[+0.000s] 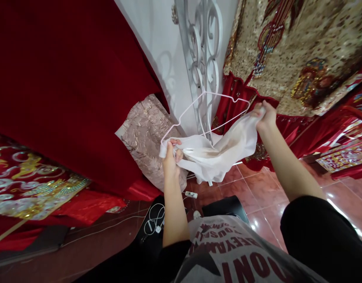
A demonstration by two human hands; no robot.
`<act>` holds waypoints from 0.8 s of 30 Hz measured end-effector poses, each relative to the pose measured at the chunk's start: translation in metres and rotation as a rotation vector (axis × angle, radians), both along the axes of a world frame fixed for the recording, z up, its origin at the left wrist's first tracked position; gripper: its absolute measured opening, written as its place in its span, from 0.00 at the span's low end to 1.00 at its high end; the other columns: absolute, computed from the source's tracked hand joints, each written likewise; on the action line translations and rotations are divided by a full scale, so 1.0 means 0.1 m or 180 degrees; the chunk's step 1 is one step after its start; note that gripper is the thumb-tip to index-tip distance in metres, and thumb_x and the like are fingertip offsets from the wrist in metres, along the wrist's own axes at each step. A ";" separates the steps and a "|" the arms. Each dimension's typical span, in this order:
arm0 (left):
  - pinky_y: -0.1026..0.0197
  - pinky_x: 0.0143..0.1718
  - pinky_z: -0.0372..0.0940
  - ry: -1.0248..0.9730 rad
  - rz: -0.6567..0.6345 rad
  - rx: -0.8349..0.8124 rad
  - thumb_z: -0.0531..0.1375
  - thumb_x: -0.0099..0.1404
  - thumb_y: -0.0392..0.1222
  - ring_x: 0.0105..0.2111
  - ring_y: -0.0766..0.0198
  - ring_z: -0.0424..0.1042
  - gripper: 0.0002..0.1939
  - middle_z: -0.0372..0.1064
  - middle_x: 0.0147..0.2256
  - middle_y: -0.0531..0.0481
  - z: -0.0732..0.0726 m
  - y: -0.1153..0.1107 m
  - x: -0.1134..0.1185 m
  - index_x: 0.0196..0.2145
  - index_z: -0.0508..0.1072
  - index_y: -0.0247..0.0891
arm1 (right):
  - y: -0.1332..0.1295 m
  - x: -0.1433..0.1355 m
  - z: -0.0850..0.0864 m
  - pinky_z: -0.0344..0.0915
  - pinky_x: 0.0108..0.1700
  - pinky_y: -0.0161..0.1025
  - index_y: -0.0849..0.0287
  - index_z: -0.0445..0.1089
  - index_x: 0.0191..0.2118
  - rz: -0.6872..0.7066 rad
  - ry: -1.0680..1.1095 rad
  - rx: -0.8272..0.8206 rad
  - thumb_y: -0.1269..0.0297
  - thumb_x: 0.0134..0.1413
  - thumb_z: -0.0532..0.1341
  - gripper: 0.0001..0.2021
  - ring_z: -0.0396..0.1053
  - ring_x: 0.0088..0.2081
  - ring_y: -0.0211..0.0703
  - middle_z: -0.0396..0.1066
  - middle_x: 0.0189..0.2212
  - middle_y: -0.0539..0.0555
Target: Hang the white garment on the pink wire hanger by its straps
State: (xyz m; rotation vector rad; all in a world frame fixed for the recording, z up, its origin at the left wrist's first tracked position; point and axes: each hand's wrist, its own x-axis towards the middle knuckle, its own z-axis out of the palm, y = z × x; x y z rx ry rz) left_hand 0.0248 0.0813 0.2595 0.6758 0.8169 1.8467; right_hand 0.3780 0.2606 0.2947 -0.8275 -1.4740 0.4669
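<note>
A thin white garment [219,155] is stretched between my two hands in front of me. My left hand [172,154] is closed on its left end, close to the lower left corner of a pale pink wire hanger [186,114]. My right hand [265,114] pinches the garment's other end, higher and to the right, near the hanger's right corner. The hanger hangs against a white scrolled metal stand [203,51]. Cloth covers part of the hanger's lower edge, so I cannot tell how the two are joined there.
Dark red cloth [71,78] and a crinkled pinkish fabric [148,137] hang at left. Beaded gold fabric [287,59] hangs at right. A white power strip [191,194] and cables [110,220] lie low, near the reddish tiled floor [257,188].
</note>
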 end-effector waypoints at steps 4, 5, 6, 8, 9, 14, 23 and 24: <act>0.70 0.15 0.44 -0.0195 0.0006 -0.0162 0.75 0.65 0.57 0.14 0.82 0.46 0.22 0.75 0.33 0.54 -0.09 0.08 0.09 0.35 0.72 0.38 | -0.61 -0.29 -0.22 0.43 0.19 0.39 0.47 0.78 0.50 0.0491 0.1728 -0.0940 0.36 0.60 0.61 0.24 0.41 0.16 0.34 0.50 0.20 0.42; 0.70 0.15 0.45 -0.0235 0.0081 -0.0199 0.75 0.65 0.57 0.14 0.82 0.46 0.22 0.77 0.34 0.53 -0.09 0.10 0.10 0.36 0.72 0.38 | -0.74 -0.39 -0.24 0.43 0.19 0.39 0.45 0.76 0.56 0.0356 0.1798 -0.0866 0.38 0.63 0.60 0.24 0.42 0.16 0.34 0.55 0.22 0.43; 0.70 0.15 0.45 -0.0262 0.0152 -0.0233 0.75 0.65 0.57 0.14 0.82 0.46 0.22 0.78 0.34 0.53 -0.10 0.11 0.11 0.36 0.71 0.39 | -0.86 -0.49 -0.25 0.44 0.19 0.39 0.43 0.74 0.61 0.0159 0.1773 -0.0730 0.40 0.65 0.59 0.25 0.43 0.17 0.33 0.61 0.25 0.46; 0.70 0.16 0.45 -0.0255 0.0248 -0.0327 0.75 0.64 0.57 0.14 0.81 0.46 0.22 0.79 0.35 0.52 -0.09 0.13 0.11 0.36 0.72 0.39 | -1.03 -0.69 -0.28 0.49 0.20 0.39 0.39 0.71 0.66 -0.0341 0.1496 -0.0381 0.42 0.70 0.57 0.25 0.50 0.19 0.34 0.69 0.34 0.51; 0.70 0.16 0.46 -0.0232 0.0268 -0.0386 0.75 0.64 0.57 0.15 0.81 0.46 0.22 0.80 0.36 0.51 -0.09 0.13 0.12 0.37 0.72 0.39 | -1.09 -0.80 -0.31 0.54 0.21 0.39 0.38 0.70 0.67 -0.0585 0.1252 -0.0201 0.42 0.71 0.55 0.25 0.57 0.22 0.36 0.71 0.39 0.53; 0.70 0.16 0.45 -0.0153 0.0267 -0.0562 0.75 0.63 0.53 0.15 0.82 0.48 0.18 0.83 0.40 0.47 -0.11 0.14 0.18 0.37 0.75 0.38 | -1.05 -1.17 -0.54 0.75 0.56 0.60 0.48 0.78 0.58 -0.0616 -0.0403 0.0373 0.44 0.71 0.60 0.21 0.74 0.54 0.57 0.73 0.52 0.62; 0.70 0.18 0.52 -0.0119 0.0097 -0.0589 0.73 0.61 0.47 0.17 0.79 0.51 0.14 0.83 0.50 0.36 -0.07 0.03 -0.18 0.41 0.81 0.37 | -0.72 -1.44 -0.78 0.74 0.52 0.55 0.54 0.76 0.39 0.0080 -0.0543 -0.0061 0.41 0.69 0.63 0.20 0.75 0.42 0.53 0.75 0.37 0.58; 0.70 0.19 0.55 -0.0164 0.0054 -0.0529 0.71 0.62 0.47 0.18 0.78 0.52 0.14 0.82 0.53 0.35 -0.04 0.00 -0.28 0.42 0.82 0.36 | -0.75 -1.46 -0.80 0.74 0.52 0.54 0.54 0.76 0.39 0.0090 -0.0452 -0.0068 0.41 0.70 0.62 0.20 0.75 0.42 0.52 0.74 0.36 0.57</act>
